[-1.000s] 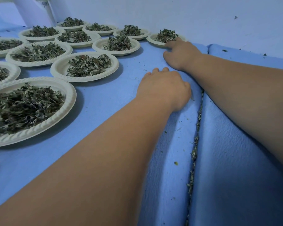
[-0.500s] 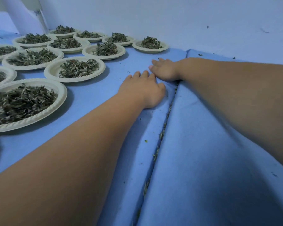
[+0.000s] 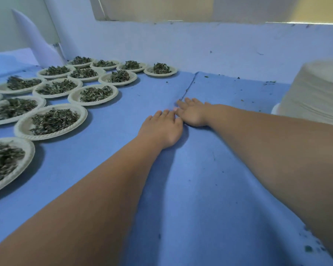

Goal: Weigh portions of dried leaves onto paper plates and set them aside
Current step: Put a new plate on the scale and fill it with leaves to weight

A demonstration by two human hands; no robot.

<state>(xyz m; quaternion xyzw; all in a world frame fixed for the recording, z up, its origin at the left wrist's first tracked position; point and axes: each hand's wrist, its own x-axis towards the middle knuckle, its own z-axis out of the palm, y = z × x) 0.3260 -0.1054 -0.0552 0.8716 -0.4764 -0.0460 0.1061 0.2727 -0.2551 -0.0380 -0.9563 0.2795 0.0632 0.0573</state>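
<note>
Several white paper plates heaped with dried green leaves cover the left half of the blue cloth, the nearest full one [image 3: 19,129] at mid left and the farthest [image 3: 173,71] by the wall. My left hand [image 3: 162,129] lies flat on the cloth, fingers straight, holding nothing. My right hand [image 3: 192,114] rests flat just beyond it, fingers pointing left across the seam [image 3: 187,89] between two cloth sheets. The two hands touch at the fingertips. Neither hand touches a plate.
A tall stack of empty paper plates [image 3: 315,93] stands at the right edge. Leaf crumbs [image 3: 269,82] are scattered along the back of the cloth and near the bottom right. A pale wall [image 3: 200,48] rises right behind the table.
My right hand left the far plate, drew back toward me and now lies flat beside the left. The view has lifted and turned right, revealing the plate stack.
</note>
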